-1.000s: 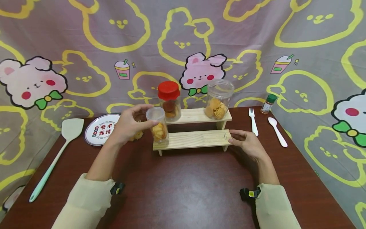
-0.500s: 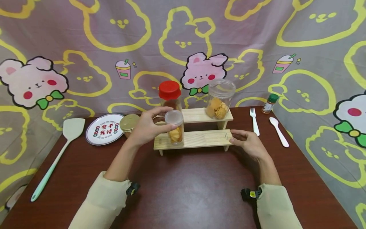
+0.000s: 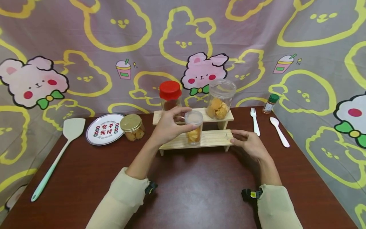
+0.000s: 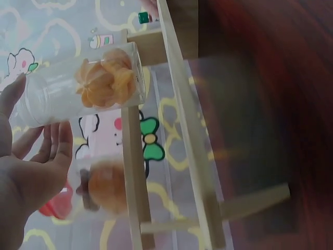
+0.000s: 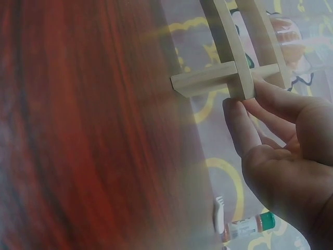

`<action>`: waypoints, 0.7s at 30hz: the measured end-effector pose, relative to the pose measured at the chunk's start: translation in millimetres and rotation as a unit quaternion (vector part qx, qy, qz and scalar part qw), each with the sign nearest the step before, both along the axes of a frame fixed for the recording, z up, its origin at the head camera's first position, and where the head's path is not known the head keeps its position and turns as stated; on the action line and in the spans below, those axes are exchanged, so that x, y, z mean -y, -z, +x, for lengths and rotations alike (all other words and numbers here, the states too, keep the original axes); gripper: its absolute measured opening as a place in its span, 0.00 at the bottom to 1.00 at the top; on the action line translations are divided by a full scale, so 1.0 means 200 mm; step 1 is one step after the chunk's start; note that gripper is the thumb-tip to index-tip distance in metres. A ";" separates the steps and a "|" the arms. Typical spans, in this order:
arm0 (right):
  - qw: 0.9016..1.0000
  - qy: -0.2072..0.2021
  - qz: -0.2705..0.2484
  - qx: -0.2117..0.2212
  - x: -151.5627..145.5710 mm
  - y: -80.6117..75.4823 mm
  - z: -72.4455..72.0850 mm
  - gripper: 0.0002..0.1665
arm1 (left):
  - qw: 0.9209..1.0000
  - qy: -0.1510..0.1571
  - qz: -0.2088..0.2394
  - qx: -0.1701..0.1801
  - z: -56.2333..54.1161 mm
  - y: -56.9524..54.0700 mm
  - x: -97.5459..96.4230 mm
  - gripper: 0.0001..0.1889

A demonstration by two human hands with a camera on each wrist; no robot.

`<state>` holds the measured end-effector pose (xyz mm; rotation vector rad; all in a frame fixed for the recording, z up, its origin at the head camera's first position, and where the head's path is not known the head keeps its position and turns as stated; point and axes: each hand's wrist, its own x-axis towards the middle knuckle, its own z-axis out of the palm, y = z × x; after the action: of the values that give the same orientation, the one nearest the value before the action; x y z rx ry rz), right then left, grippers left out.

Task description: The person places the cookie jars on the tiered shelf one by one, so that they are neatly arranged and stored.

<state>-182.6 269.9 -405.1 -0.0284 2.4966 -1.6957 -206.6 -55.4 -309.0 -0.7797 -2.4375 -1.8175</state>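
My left hand (image 3: 172, 125) holds a small clear jar (image 3: 193, 135) by its upper part, thumb on the near side. Yellow piped cookies (image 4: 106, 80) lie in the bottom of that jar. It stands upright over the lower board of a two-tier wooden shelf (image 3: 211, 138); the left wrist view shows a gap between jar bottom and board. At the board's right end, my right hand (image 3: 250, 144) grips the wood between thumb and fingers. On the upper tier are a red-lidded jar (image 3: 170, 90), partly behind my left hand, and a wide clear jar of cookies (image 3: 220, 101).
Left of the shelf stand a gold-lidded cookie jar (image 3: 132, 127), a round printed plate (image 3: 98, 138) and a long-handled spatula (image 3: 58, 154). To the right lie a white fork (image 3: 255, 122) and spoon (image 3: 279, 132), near a green-capped bottle (image 3: 270, 104). A patterned cloth hangs behind.
My left hand has carried the small jar rightward along the lower tier, from its left end to about the middle. The gold-lidded jar has come into full sight. My right hand stays put.
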 end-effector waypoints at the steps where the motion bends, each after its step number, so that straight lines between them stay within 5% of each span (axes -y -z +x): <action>1: 1.000 0.000 0.000 0.000 0.00 0.00 0.00 0.31 | 1.000 0.000 0.004 0.002 0.00 0.00 -0.02 0.30; 21: 1.000 -0.006 -0.017 -0.001 0.00 0.00 -0.01 0.30 | 0.999 0.013 0.029 -0.012 -0.07 0.08 -0.33 0.29</action>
<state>-184.5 270.7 -404.7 -0.0488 2.4629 -1.7341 -220.5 10.1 -324.9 -0.8268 -2.3596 -1.8674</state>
